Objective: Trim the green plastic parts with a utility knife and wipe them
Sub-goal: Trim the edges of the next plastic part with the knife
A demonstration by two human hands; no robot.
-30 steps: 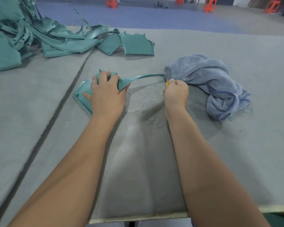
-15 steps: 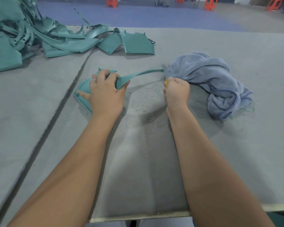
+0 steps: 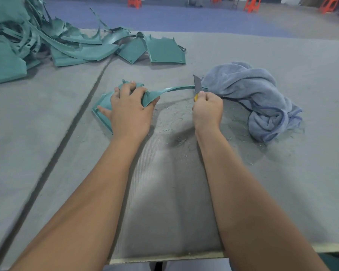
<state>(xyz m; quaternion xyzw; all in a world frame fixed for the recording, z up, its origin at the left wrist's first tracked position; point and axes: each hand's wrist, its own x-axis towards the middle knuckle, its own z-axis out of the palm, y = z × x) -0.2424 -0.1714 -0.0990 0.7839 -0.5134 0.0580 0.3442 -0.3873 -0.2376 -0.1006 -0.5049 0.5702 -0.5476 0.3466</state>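
Mid-bench, the left hand [image 3: 128, 109] presses and grips the green plastic part [image 3: 103, 106], while the right hand [image 3: 207, 111] clasps the utility knife [image 3: 197, 84], blade at its thin strip.

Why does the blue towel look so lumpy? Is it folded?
Not folded. The blue towel lies bunched in a crumpled heap on the table, with loose rolls and creases, no flat layers.

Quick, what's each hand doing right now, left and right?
Left hand: gripping the green plastic part, pinning it on the table.
Right hand: closed around the utility knife, blade at the part's thin strip.
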